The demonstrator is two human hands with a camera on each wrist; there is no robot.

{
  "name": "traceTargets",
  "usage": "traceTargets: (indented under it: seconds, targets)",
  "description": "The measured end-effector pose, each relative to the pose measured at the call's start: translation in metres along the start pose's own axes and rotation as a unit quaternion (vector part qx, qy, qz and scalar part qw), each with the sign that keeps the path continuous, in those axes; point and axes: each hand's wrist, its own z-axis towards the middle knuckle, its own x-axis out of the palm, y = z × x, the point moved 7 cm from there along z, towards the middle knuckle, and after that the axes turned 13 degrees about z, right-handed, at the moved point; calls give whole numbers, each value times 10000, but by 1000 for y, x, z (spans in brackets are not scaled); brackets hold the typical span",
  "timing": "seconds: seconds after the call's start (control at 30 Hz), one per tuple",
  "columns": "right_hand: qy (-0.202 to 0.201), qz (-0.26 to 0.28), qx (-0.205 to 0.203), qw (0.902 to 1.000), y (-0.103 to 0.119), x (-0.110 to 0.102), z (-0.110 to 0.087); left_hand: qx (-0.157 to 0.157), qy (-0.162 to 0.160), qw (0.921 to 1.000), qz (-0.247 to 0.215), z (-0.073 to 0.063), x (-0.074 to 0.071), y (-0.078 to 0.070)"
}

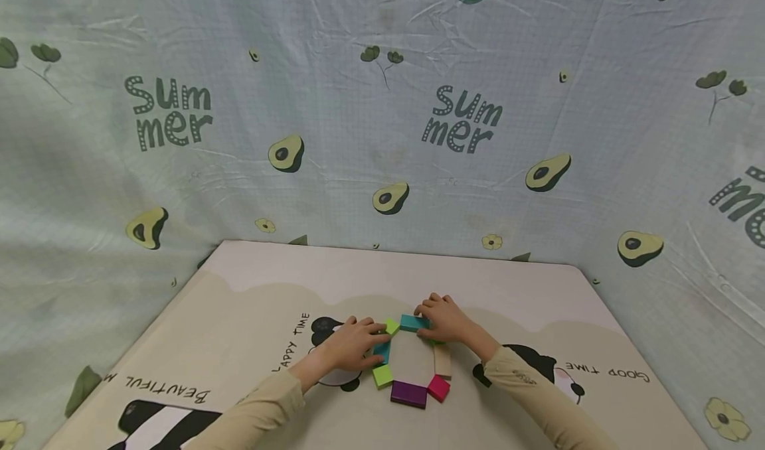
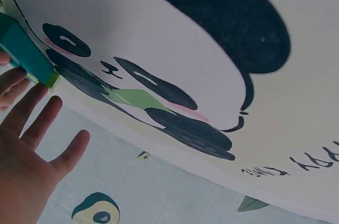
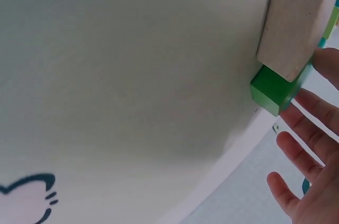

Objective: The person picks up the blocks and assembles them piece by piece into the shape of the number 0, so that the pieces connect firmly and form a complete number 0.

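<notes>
My left hand [image 1: 354, 345] lies along the left side of a ring of toy blocks. Its fingers, fairly straight and spread, touch the left teal block [image 1: 384, 352] and reach to the upper lime block [image 1: 391, 326]. Across the ring, my right hand [image 1: 447, 318] pinches the end of the top teal block [image 1: 411, 322] between thumb and fingers. Under that hand sits a green block [image 3: 269, 90], mostly hidden in the head view, touching the end of a plain wooden block [image 3: 294, 20].
A lower lime block [image 1: 382, 376], a purple block [image 1: 409, 394] and a pinkish-red block [image 1: 439, 388] make up the near part of the ring. The table mat [image 1: 251, 310] has printed pandas and lettering. An avocado-patterned cloth [image 1: 335, 118] hangs behind and at both sides.
</notes>
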Motion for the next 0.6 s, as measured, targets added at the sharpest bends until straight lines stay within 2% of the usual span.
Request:
traceTargets:
  seconds: [0.33, 0.5, 0.6]
  targets:
    - [-368, 274, -89, 9989, 3, -15, -17, -90, 58, 9999, 106, -3, -3, -1]
    - [-502, 379, -137, 9979, 6, -23, -26, -309, 137, 9994, -70, -5, -2, 2]
    - [-572, 440, -136, 9973, 7, -26, -32, -353, -26, 9991, -244, -6, -4, 3]
